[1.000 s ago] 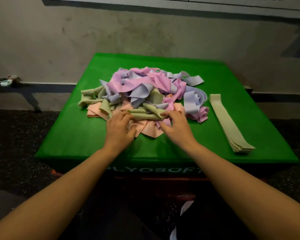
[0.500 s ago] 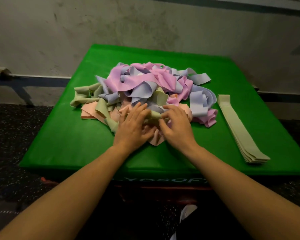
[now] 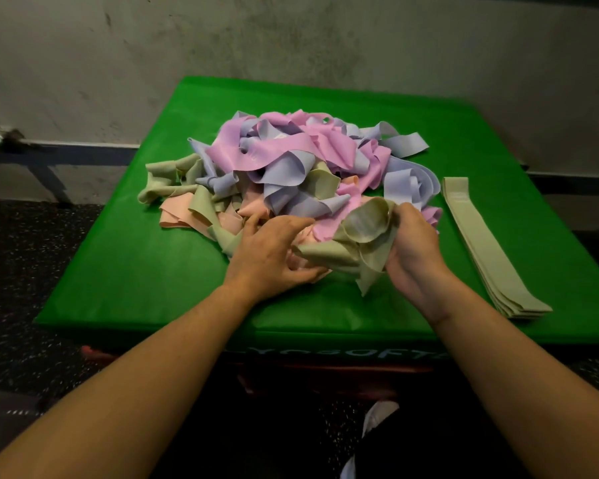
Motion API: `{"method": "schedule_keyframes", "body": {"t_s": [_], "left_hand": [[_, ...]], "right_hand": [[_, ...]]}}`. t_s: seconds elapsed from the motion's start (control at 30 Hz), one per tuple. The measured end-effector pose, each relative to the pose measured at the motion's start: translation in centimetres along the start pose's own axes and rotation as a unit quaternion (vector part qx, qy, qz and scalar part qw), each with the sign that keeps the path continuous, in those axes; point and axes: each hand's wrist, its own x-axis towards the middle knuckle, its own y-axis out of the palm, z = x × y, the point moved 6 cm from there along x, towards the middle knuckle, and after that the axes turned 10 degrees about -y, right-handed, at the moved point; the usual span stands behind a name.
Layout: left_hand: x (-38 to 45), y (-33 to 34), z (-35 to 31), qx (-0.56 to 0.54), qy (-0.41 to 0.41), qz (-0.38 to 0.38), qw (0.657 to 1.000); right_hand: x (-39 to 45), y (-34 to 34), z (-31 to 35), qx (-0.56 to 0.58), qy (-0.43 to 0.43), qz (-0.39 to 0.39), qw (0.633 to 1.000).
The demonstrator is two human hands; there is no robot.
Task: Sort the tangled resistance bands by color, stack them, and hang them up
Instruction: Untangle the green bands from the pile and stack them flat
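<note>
Lifted since earlier: sage band [image 3: 360, 233], pinched in right hand [image 3: 412, 250]; left hand [image 3: 270, 254] spread, pressing tangled pile [image 3: 291, 167] beside.

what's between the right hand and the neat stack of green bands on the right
In the head view, only bare green mat lies between the right hand and the flat stack of green bands; the two are apart.

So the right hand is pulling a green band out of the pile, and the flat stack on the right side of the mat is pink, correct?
Not quite. In the head view the flat stack on the mat is green, not pink. The rest holds: the right hand grips a green band at the near edge of the pile.
</note>
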Motion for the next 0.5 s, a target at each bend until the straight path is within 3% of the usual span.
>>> {"method": "schedule_keyframes", "body": {"t_s": [0.1, 0.23, 0.37, 0.43, 0.5], "left_hand": [[0.0, 0.2, -0.1, 0.010, 0.014, 0.039, 0.999], [0.1, -0.4, -0.9, -0.018, 0.066, 0.040, 0.997], [0.1, -2.6, -4.2, -0.149, 0.051, 0.001, 0.987], [-0.3, -2.8, -6.6, -0.274, -0.013, 0.056, 0.960], [-1.1, -1.7, -8.5, -0.387, -0.089, 0.142, 0.907]], "right_hand": [[-0.8, -1.1, 0.7, 0.009, 0.006, -0.005, 1.000], [-2.6, -1.7, 2.2, -0.033, -0.008, 0.055, 0.998], [-4.6, -2.2, 3.3, -0.047, -0.008, 0.125, 0.991], [-5.9, -2.1, 3.6, -0.037, 0.004, 0.161, 0.986], [-7.1, -2.0, 4.0, -0.005, 0.023, 0.187, 0.982]]}}
